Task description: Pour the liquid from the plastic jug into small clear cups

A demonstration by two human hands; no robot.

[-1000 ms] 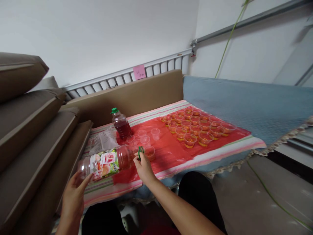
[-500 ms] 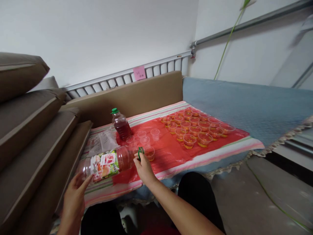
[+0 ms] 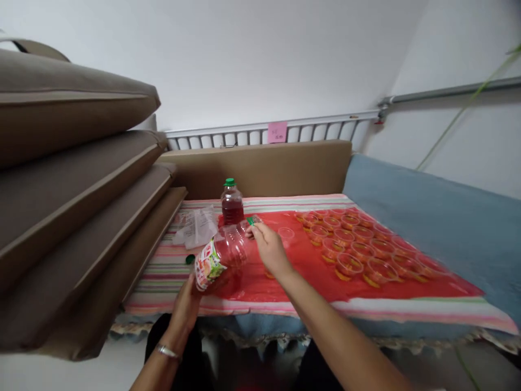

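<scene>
A large clear plastic juice bottle [image 3: 232, 247] with a fruit label is in both my hands above the red sheet, tilted with its neck up to the right. It looks almost emptied. My left hand [image 3: 189, 301] grips it at the base, its fingers partly hidden behind the bottle. My right hand [image 3: 271, 247] is closed around the green handle [image 3: 253, 220] at its neck. Just beyond the neck, a small clear plastic cup [image 3: 286, 234] stands on the sheet. Other cups near the bottle are mostly hidden behind it and my right hand.
Several clear cups [image 3: 349, 264] with yellow-orange liquid stand in rows at the right. Behind the bottle stands another bottle [image 3: 232, 209] of dark red juice, green-capped. A green cap [image 3: 190, 259] and clear plastic bag [image 3: 197, 227] lie left. Stacked cushions [image 3: 81, 195] rise at the left edge.
The bottle has gone from nearly level to more upright, neck raised. Both hands have stayed on it. The view has turned left, and the green cap on the cloth has come into sight.
</scene>
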